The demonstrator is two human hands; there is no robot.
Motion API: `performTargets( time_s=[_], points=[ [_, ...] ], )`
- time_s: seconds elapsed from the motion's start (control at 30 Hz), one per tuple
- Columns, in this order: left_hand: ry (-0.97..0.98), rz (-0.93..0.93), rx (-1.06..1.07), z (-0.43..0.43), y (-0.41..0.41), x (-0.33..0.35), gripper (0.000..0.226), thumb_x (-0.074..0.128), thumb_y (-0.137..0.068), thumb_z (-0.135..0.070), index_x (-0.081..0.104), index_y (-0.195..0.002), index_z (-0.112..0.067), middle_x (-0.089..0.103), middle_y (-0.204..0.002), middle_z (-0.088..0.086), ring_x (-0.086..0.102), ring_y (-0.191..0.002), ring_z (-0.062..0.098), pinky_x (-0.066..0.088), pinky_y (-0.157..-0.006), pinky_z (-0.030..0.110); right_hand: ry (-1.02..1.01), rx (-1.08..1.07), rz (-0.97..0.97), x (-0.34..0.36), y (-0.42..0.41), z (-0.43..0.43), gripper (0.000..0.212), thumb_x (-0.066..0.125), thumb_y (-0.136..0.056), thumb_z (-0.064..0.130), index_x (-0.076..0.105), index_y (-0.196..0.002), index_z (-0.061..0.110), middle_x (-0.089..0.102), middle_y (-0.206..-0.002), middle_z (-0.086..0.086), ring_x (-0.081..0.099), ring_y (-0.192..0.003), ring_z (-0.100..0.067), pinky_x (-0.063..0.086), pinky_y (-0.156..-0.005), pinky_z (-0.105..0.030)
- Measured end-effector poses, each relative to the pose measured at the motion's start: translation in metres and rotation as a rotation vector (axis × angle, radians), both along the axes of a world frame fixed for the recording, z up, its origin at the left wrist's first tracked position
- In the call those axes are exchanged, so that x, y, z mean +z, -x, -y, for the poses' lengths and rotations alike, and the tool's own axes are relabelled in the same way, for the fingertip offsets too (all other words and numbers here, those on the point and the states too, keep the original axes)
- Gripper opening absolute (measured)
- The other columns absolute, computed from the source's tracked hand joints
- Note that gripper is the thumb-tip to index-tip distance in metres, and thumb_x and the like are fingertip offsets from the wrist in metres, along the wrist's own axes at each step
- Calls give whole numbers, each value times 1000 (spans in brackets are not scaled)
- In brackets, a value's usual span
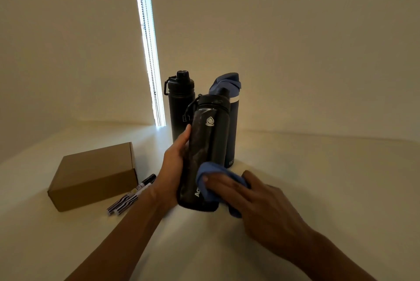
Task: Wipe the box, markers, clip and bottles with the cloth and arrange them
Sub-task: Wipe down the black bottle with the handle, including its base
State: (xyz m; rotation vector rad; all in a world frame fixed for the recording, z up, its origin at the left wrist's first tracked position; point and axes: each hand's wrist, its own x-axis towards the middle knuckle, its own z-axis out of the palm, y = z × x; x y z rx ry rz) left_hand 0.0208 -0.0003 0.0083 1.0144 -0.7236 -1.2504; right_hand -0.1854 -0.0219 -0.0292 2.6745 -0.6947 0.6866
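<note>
My left hand (173,162) grips a black bottle (208,144) with a white logo, tilted slightly, its base near the table. My right hand (252,196) presses a blue cloth (209,176) flat against the bottle's lower front. Behind stand a second black bottle (180,103) and a dark blue bottle (233,119) with a blue lid. A brown cardboard box (95,174) lies at the left. Beside it are two markers (134,196) with striped barrels. I see no clip.
The white table (318,178) runs back to cream walls that meet in a corner. A bright window strip with a bead chain (148,49) hangs behind the bottles.
</note>
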Motion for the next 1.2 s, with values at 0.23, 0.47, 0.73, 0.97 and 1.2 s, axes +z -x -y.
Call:
performTargets(
  time_s=[0.23, 0.47, 0.73, 0.97, 1.2],
  points=[
    [28, 197, -112, 0, 24, -14, 37, 40, -106, -45, 65, -103, -19, 77, -71, 0, 74, -60, 13, 59, -54, 24, -79, -88, 324, 15, 15, 28, 96, 67, -86, 33, 8, -162, 38, 56, -103, -4, 47, -77, -9, 38, -62, -12],
    [8, 174, -64, 0, 27, -11, 43, 40, -101, -53, 66, -112, -21, 80, -85, 4, 77, -71, 18, 63, -63, 30, -213, 24, 477, 23, 15, 25, 68, 49, -89, 36, 14, -143, 59, 57, -111, -4, 61, -90, -24, 57, -75, -38],
    [26, 12, 83, -3, 7, 5, 79, 56, -81, -69, 60, -138, -14, 72, -123, 23, 76, -98, 32, 63, -73, 41, -1, -4, -27, -1, -1, -12, 158, 99, -40, 35, -2, -160, 35, 39, -114, 16, 36, -67, 2, 47, -43, -17],
    [11, -16, 21, -3, 7, 6, 79, 53, -83, -70, 64, -135, -11, 74, -112, 23, 75, -84, 31, 63, -66, 39, -9, 80, -83, -4, 1, 0, 166, 100, -39, 40, -12, -161, 30, 39, -134, 13, 58, -72, -2, 51, -50, -15],
    [-22, 148, -107, -1, 16, -7, 61, 43, -100, -60, 66, -133, -15, 78, -110, 15, 77, -90, 27, 62, -78, 37, 38, 8, 202, 12, 15, 20, 89, 49, -87, 44, 2, -163, 34, 43, -138, 6, 46, -83, -8, 51, -58, -21]
  ],
)
